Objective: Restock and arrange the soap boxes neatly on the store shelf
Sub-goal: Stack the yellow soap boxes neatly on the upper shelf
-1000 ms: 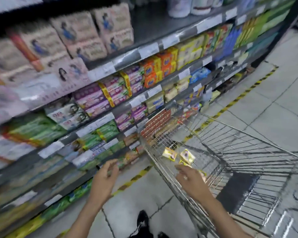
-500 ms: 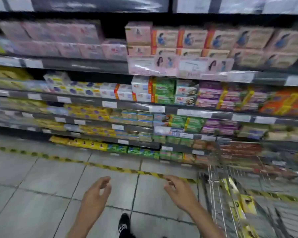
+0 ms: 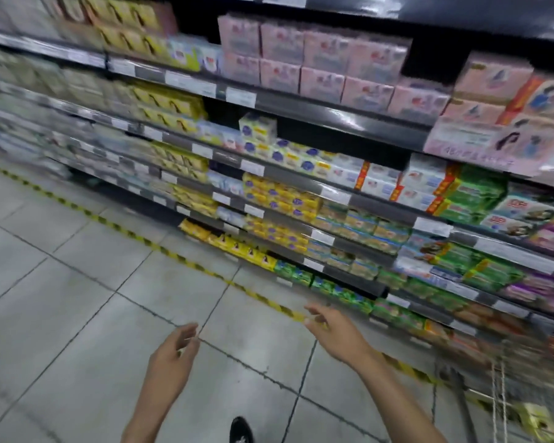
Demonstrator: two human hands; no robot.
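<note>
Both hands were empty. The left hand (image 3: 173, 354) hung with loosely curled fingers, and the right hand (image 3: 338, 329) reached forward with its fingers relaxed and slightly apart. Soap boxes (image 3: 282, 196) stood in rows on the shelf (image 3: 381, 199) ahead of and above both hands. A blurred wire cart (image 3: 499, 388) sat to the right of the right hand. Striped tape (image 3: 179, 259) crossed the floor (image 3: 77, 314) just beyond the right fingertips.

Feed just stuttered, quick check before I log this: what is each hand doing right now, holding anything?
Left hand: open, fingers relaxed, holding nothing.
Right hand: open, fingers loosely extended, holding nothing.
</note>
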